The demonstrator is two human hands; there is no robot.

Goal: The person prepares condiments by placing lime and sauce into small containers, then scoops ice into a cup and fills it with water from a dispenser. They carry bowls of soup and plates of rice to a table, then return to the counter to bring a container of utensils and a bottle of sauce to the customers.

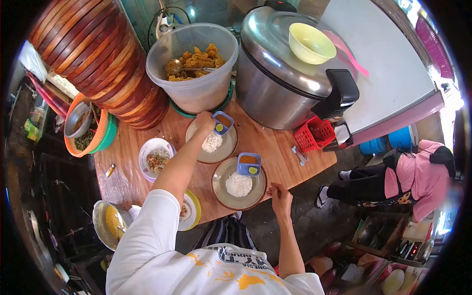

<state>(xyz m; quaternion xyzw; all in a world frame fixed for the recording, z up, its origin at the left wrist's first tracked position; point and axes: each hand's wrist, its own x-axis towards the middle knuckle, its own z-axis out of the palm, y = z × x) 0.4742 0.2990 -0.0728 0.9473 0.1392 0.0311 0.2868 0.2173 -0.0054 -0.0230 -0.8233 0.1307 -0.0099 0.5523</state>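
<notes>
My left hand (205, 123) reaches over the far plate (230, 151), its fingers closed at the left edge of a small blue sauce dish (222, 123). That dish holds brown sauce and a piece of lime, and a mound of rice (212, 142) lies beside it, partly behind my forearm. The nearer plate (221, 196) carries white rice (239, 184) and a second blue sauce dish (249, 164). Beside this plate's right rim, at the table edge, my right hand (281, 197) is curled; whatever it may hold is hidden.
A tub of fried crumbs (191, 91) and a large steel rice cooker (275, 73) stand at the back. Stacked wooden plates (101, 64) rise at left. A floral bowl (147, 156) sits left of my arm. A red basket (314, 135) is at right; a person (413, 172) is beyond.
</notes>
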